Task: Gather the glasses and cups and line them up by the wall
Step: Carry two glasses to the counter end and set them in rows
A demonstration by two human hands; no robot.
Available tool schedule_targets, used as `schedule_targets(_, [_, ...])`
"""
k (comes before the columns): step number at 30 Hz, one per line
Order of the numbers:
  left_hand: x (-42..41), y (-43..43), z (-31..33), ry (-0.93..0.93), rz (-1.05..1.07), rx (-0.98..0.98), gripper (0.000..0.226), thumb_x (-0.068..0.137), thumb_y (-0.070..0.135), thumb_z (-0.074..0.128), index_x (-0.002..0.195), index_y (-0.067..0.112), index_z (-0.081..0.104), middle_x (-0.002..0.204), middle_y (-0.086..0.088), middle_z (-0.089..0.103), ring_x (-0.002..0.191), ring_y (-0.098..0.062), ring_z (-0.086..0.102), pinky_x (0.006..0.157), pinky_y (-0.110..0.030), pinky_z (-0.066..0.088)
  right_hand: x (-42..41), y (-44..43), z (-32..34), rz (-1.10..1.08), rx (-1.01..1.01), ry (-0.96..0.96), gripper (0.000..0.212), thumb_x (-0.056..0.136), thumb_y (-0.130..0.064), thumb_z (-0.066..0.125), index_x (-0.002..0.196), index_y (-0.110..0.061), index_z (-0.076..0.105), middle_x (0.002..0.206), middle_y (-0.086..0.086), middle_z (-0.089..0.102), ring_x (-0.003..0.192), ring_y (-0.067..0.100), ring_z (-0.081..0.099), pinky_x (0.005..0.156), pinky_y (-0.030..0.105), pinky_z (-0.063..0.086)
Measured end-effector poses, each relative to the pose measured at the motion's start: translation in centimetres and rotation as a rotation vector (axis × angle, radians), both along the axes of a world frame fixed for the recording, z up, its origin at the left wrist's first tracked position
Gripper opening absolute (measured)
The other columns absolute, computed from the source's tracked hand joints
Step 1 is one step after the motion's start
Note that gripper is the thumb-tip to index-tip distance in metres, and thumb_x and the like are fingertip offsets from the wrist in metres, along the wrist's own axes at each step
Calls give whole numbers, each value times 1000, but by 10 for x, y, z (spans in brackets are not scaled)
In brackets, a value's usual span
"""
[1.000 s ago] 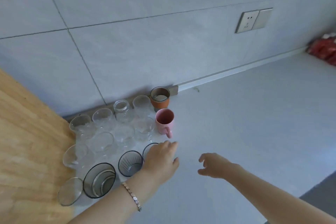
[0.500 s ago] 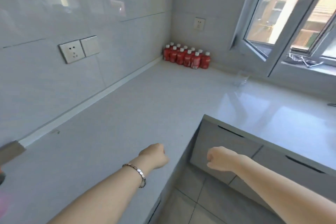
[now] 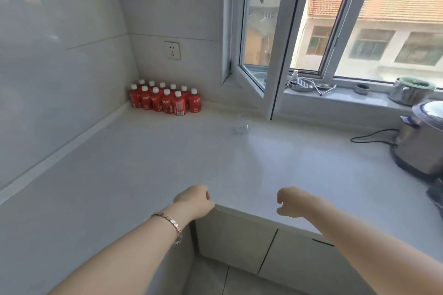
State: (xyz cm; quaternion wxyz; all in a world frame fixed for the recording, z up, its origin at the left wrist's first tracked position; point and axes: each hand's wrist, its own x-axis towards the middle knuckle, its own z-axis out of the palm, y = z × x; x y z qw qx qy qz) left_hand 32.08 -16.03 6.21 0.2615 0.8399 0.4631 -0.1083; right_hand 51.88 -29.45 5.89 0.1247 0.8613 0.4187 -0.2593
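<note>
Head view: left grip and right grip loosely curled, empty; glass faint

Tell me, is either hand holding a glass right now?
No, the left hand and the right hand are both empty, fingers loosely curled around nothing.

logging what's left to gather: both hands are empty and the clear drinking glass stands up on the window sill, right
Not quite. The head view shows the clear drinking glass on the pale grey countertop, not the window sill. The left hand and right hand are empty.
</note>
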Motion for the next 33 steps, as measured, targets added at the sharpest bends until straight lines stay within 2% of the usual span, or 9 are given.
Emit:
schedule_targets(5, [53,68,0,40,-40,39,31,88,25,45,116,18,57,124,-2,61,107,-21,58,89,-28,43,49,58,-6,-6,26,-11,39,92,-22,49,126,-3,55,131,14,57,118,29,57,97,34,47])
schedule_targets(10, [98,140,-4,75,-62,43,33,89,29,46,119,19,56,128,-2,59,118,-23,56,96,-29,44,94,128,-8,-24,49,5,40,91,-26,50,127,-7,54,130,10,56,119,28,55,96,33,46])
schedule_targets(14, [127,188,-6,61,-60,36,31,90,28,47,118,19,56,128,-3,60,117,-23,57,95,-29,44,125,186,-8,-19,228,22,44,93,-30,50,135,-16,44,137,4,48,123,23,50,98,30,41])
schedule_targets(17, [145,221,-13,61,-29,26,30,91,26,45,117,19,56,125,-3,61,113,-24,59,92,-28,45,144,234,-20,-9,377,36,49,93,-32,51,138,-18,40,142,2,43,124,22,49,100,33,42])
schedule_targets(23, [172,274,-43,84,59,-11,31,91,32,48,119,20,56,124,-3,61,114,-23,58,93,-28,45,190,332,-59,0,527,72,64,90,-33,57,146,-20,28,156,6,21,144,24,21,114,35,25])
schedule_targets(27, [182,299,-62,112,132,-54,31,90,33,49,117,20,57,122,-3,62,113,-23,59,94,-28,45,225,371,-92,-53,431,7,75,90,-39,56,150,-30,11,160,8,1,148,30,4,119,40,17])
schedule_targets(29, [185,307,-70,115,171,-72,27,89,32,50,112,21,59,116,-3,65,108,-23,61,91,-28,47,237,382,-106,-94,375,9,75,92,-39,53,150,-33,7,160,8,-4,147,32,2,118,41,21])
schedule_targets(33, [186,315,-83,118,223,-99,25,89,32,50,109,21,60,112,-3,67,103,-23,63,90,-29,48,245,386,-123,-132,488,10,69,89,-33,57,148,-32,21,157,7,13,140,30,20,107,37,39])
